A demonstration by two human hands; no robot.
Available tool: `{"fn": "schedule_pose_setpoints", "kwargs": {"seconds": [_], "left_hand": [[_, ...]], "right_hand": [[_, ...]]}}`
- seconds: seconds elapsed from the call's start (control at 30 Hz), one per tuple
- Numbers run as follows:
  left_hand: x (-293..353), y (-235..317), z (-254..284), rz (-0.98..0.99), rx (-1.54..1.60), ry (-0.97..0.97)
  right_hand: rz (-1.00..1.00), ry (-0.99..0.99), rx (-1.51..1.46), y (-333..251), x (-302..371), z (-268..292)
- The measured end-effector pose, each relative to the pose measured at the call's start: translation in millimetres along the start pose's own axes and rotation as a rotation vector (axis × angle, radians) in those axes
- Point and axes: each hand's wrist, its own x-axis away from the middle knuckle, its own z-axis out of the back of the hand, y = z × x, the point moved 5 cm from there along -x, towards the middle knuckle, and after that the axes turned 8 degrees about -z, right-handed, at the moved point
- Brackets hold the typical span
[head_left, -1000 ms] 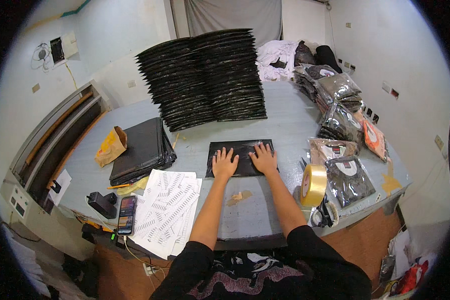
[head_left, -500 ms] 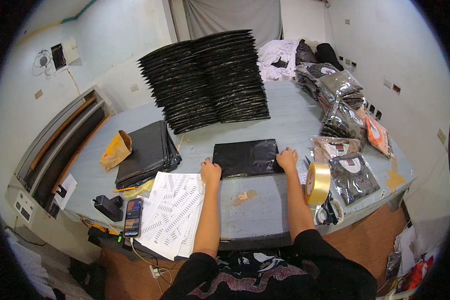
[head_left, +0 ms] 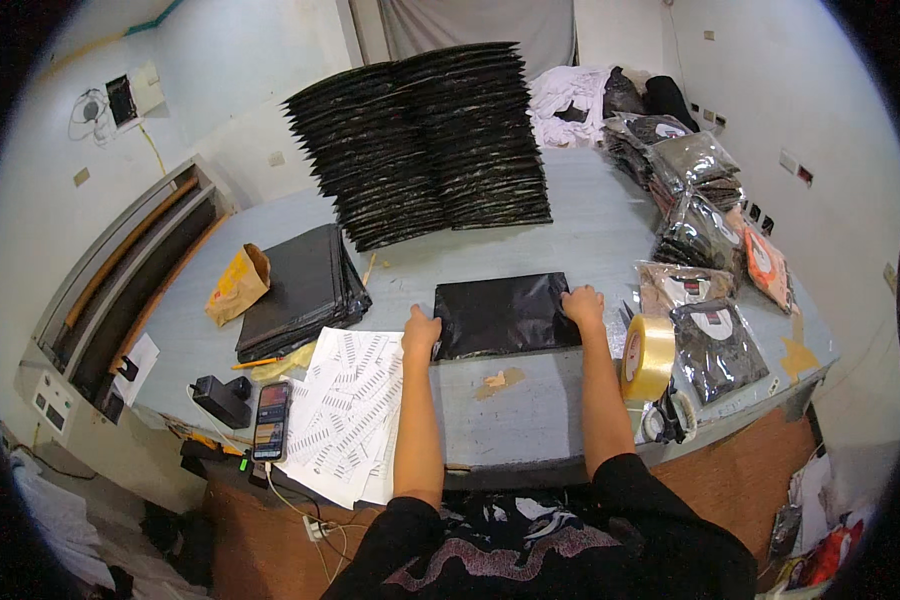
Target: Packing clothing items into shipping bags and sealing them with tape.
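A flat black plastic mailing bag (head_left: 505, 318) lies in front of me, its wide side running left to right. My left hand (head_left: 421, 330) is closed at the bag's left edge. At the opposite edge my right hand (head_left: 583, 306) has its fingers curled round the bag's side. Just beyond the bag rise two tall leaning stacks of black plastic packets (head_left: 430, 145). A pile of flat black bags (head_left: 295, 285) is left of my left hand. To the right of my right forearm stands a roll of clear yellowish tape (head_left: 648, 357), beside scissors (head_left: 667, 415).
Printed label sheets (head_left: 345, 410) and a phone (head_left: 271, 420) lie at the table's left front, near a black charger (head_left: 220, 400). A crumpled paper bag (head_left: 238, 285) rests by the black pile. Clear-bagged garments (head_left: 715, 345) line the right side of the table (head_left: 600, 200).
The view has shifted a little, so the table's contents sit slightly higher and farther right. Both hands stay at the sides of the black mailing bag.
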Motion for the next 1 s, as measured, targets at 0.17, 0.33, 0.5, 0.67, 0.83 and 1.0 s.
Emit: {"fn": "schedule_pose_setpoints", "kwargs": {"seconds": [0.17, 0.33, 0.5, 0.67, 0.83, 1.0], "left_hand": [[-11.2, -28.0, -0.1, -0.125, -0.028, -0.202], [-6.9, -9.1, -5.7, -0.099, 0.045, -0.104], [-15.8, -18.3, -11.9, -0.092, -0.049, -0.06], [-10.0, -14.3, -0.5, -0.089, -0.114, -0.096], [-6.2, 38.7, -11.7, -0.471, 0.292, 0.14], [18.1, 102.6, -59.5, -0.435, 0.973, -0.158]], "right_hand": [[0.023, -0.161, 0.053, 0.7, -2.2, 6.0], [-0.05, -0.221, 0.115, 0.7, 9.5, 18.2], [-0.021, -0.113, 0.161, 0.7, 8.5, 19.2], [-0.053, -0.121, 0.17, -6.3, 21.9, 40.3], [0.446, 0.167, -0.213, -59.4, 36.0, 25.5], [0.612, 0.0, -0.23, -106.3, 83.0, -5.5]]}}
